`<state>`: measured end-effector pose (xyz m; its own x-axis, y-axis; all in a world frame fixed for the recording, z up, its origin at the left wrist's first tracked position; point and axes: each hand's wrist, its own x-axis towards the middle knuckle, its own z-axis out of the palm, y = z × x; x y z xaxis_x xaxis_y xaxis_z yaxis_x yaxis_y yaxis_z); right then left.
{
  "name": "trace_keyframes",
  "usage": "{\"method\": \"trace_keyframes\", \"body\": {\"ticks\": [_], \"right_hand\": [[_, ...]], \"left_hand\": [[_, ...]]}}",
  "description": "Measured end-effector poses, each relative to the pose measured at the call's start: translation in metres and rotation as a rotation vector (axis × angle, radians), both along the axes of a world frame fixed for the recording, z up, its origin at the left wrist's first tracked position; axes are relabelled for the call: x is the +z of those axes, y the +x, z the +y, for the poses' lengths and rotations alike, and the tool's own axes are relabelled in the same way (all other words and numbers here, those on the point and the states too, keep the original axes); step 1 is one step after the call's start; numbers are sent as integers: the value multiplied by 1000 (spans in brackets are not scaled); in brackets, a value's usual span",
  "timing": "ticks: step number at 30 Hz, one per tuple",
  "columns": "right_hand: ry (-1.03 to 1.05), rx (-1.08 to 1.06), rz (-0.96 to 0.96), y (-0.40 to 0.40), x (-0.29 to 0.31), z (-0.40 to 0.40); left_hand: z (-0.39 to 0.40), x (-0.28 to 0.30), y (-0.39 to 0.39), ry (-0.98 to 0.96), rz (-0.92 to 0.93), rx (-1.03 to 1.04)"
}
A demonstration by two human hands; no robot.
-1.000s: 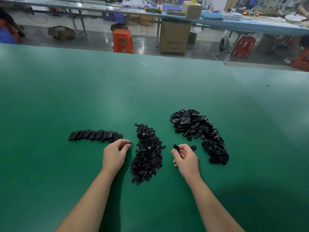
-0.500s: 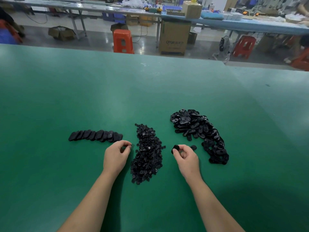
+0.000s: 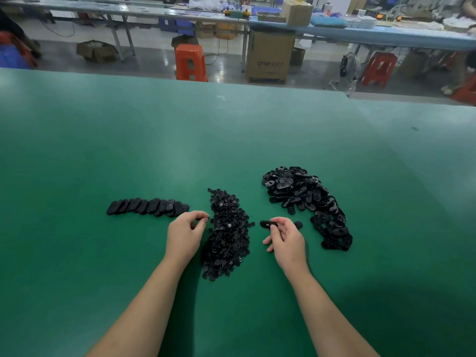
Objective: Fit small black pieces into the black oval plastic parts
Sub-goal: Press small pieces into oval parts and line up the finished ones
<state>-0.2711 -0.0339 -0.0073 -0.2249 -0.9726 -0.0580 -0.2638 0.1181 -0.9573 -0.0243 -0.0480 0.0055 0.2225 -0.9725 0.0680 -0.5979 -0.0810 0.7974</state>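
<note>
A heap of small black pieces (image 3: 228,234) lies on the green table between my hands. To its right curves a pile of black oval parts (image 3: 309,199). My right hand (image 3: 284,237) pinches one black oval part (image 3: 266,224) at its fingertips, held flat just above the table. My left hand (image 3: 186,231) rests at the heap's left edge with thumb and forefinger pinched together on a small black piece (image 3: 206,219) that barely shows. A row of overlapping oval parts (image 3: 148,206) lies to the left. One loose oval part (image 3: 298,224) sits behind my right hand.
The green table (image 3: 231,130) stretches wide and far on all sides. Beyond its far edge are an orange stool (image 3: 190,61), a cardboard box (image 3: 270,56) and long workbenches.
My right hand has turned the oval part from upright to lying flat and pointing left. My left hand has kept its pinch at the heap's edge, hardly moving.
</note>
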Motion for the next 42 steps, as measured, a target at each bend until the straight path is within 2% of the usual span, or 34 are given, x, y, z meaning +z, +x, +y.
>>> {"method": "trace_keyframes", "body": {"ticks": [8,12,17,35,38,42], "right_hand": [[-11,13,-26,2,0,0],[-7,36,26,0,-2,0],[-27,40,45,-1,0,0],[-11,27,21,-3,0,0],[-9,10,-7,-4,-2,-1],[-16,4,-19,-5,-3,-1]], "left_hand": [[-2,23,-92,-52,23,-238],[-8,22,-116,4,-37,-227],[-11,21,-126,70,-62,-190],[-18,28,-134,115,-93,-149],[-20,28,-133,117,-60,-155],[-25,31,-129,215,54,-206]]}}
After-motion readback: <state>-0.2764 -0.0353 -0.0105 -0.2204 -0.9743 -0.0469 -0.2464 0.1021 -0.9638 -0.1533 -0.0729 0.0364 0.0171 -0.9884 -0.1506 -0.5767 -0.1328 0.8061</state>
